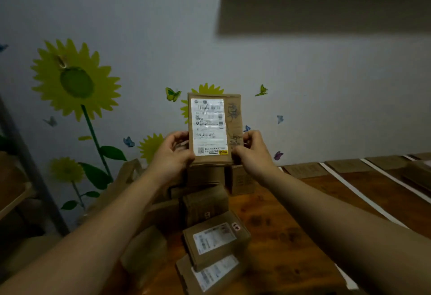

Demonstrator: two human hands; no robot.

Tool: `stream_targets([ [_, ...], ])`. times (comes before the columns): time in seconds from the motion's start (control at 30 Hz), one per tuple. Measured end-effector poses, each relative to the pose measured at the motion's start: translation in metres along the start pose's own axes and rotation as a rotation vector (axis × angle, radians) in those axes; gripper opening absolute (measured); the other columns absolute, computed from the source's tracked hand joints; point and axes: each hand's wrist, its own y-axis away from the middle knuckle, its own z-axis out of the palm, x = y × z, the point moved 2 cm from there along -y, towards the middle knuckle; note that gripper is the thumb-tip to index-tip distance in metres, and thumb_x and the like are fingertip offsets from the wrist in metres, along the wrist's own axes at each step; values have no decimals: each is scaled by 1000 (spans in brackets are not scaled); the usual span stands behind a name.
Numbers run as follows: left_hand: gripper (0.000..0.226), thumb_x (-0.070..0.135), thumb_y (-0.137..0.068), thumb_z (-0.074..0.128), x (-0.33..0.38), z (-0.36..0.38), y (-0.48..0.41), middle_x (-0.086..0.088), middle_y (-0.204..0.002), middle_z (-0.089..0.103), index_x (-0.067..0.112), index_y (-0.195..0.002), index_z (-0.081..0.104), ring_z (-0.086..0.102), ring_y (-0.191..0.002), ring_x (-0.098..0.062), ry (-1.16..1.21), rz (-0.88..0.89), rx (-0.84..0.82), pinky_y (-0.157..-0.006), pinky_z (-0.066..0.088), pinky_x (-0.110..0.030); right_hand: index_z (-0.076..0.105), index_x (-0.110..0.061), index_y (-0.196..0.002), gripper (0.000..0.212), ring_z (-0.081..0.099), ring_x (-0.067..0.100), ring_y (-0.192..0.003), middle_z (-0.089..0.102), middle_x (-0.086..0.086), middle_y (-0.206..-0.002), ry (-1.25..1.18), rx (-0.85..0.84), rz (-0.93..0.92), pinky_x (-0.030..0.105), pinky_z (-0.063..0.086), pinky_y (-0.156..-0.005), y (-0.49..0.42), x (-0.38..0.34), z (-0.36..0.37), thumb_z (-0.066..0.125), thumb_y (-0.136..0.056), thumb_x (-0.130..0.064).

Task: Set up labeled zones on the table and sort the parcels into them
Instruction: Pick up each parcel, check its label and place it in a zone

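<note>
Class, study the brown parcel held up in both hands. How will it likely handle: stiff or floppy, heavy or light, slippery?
Probably stiff: the parcel stands upright with straight edges though gripped only near its bottom. Likely light: left hand and right hand merely pinch its sides. Its glossy label may feel slick.

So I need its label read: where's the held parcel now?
Head view, centre: the parcel is held upright before the sunflower wall, left hand gripping its lower left edge, right hand its lower right, above the parcel pile.
</note>
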Motion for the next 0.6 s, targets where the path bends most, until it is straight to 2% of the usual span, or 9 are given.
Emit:
stream_targets([
  [0.1, 51, -22, -78, 51, 6, 37, 5, 9, -104, 57, 13, -114, 46, 60, -96, -4, 33, 46, -6, -64, 55, -18, 40, -27, -97, 34, 62, 22, -105, 61, 1, -107, -54, 0, -45, 49, 55, -88, 3, 4, -37, 62, -84, -3],
  [0.17, 51, -23, -78, 50, 5, 62, 8, 8, -106, 56, 11, -116, 44, 58, -96, -4, 46, 52, -16, -53, 51, -14, 41, -30, -97, 37, 59, 20, -109, 60, -1, -109, -54, 25, -79, 49, 53, -91, 5, 10, -60, 64, -81, -5],
  [0.23, 51, -24, -78, 49, 3, 85, 8, 2, -111, 55, 10, -116, 42, 58, -95, -5, 47, 61, -17, -49, 48, -13, 42, -30, -96, 39, 59, 20, -110, 59, -2, -109, -59, 47, -88, 51, 53, -90, 7, 17, -83, 65, -76, -7],
  [0.37, 47, -22, -80, 49, -2, 137, 9, 1, -111, 56, 13, -111, 44, 58, -96, -9, 66, 92, -48, -55, 48, -14, 42, -28, -97, 40, 57, 22, -115, 58, -1, -112, -84, 91, -84, 48, 57, -84, 12, 33, -129, 64, -79, 1],
  [0.43, 40, -13, -82, 56, -8, 160, 7, 5, -107, 57, 20, -103, 48, 55, -106, -15, 98, 86, -78, -75, 51, -24, 43, -26, -97, 38, 59, 22, -112, 59, 1, -110, -98, 118, -87, 48, 57, -84, 13, 41, -153, 61, -82, 3],
  [0.5, 34, 9, -77, 67, -13, 182, 8, 2, -114, 55, 31, -96, 50, 51, -114, -18, 65, 70, -93, -90, 46, -39, 47, -26, -100, 34, 62, 19, -106, 62, 0, -108, -126, 153, -93, 47, 55, -88, 15, 46, -176, 58, -86, 3],
  [0.53, 32, 17, -74, 68, -16, 193, 8, -2, -119, 53, 32, -95, 49, 52, -110, -19, 51, 50, -94, -88, 46, -40, 50, -27, -103, 32, 63, 17, -104, 63, -2, -108, -145, 167, -103, 46, 54, -90, 16, 48, -186, 58, -88, 1],
  [0.6, 32, 12, -82, 67, -22, 216, 8, -12, -120, 48, 29, -97, 45, 56, -93, -18, 103, -11, -92, -70, 50, -31, 53, -31, -111, 31, 62, 10, -103, 63, -9, -109, -150, 165, -130, 41, 53, -94, 19, 54, -203, 60, -92, -8],
])
